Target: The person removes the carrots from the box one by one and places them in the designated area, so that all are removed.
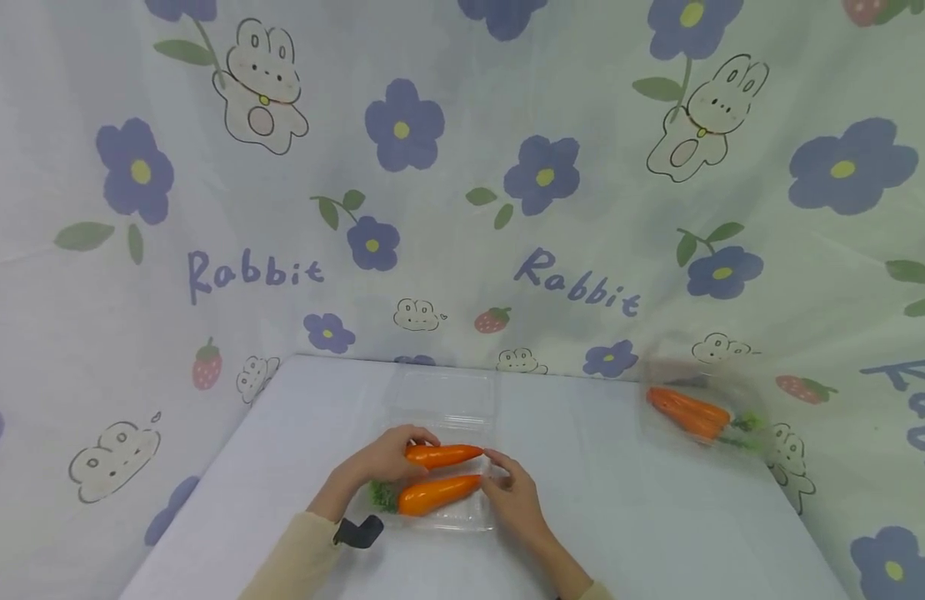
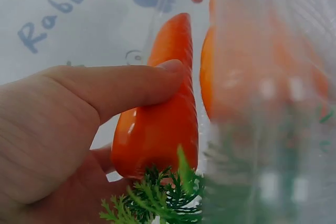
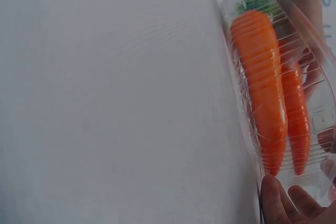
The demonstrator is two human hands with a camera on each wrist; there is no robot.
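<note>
Lying nearest: near carrot [image 1: 438,497], in clear container [image 1: 472,515]; greens blurred behind plastic in left wrist view.
Right hand [image 1: 517,498]: fingers apart by the carrot tips; contact unclear, hand cut off in right wrist view.
Left hand [image 1: 393,457]: pinches far carrot [image 1: 453,455], thumb across it; greens hidden in head view.
Open lid [image 1: 443,393]: behind container, see-through, edges faint.
Far-right pack [image 1: 661,432]: more carrots [image 1: 687,413], count unclear.

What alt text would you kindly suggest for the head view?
A person's left hand grips a carrot at an open clear box, beside a second carrot lying in it; the right hand is near the carrot tips. Another clear box with carrots sits rightward on the white table, before a rabbit-patterned curtain.
</note>
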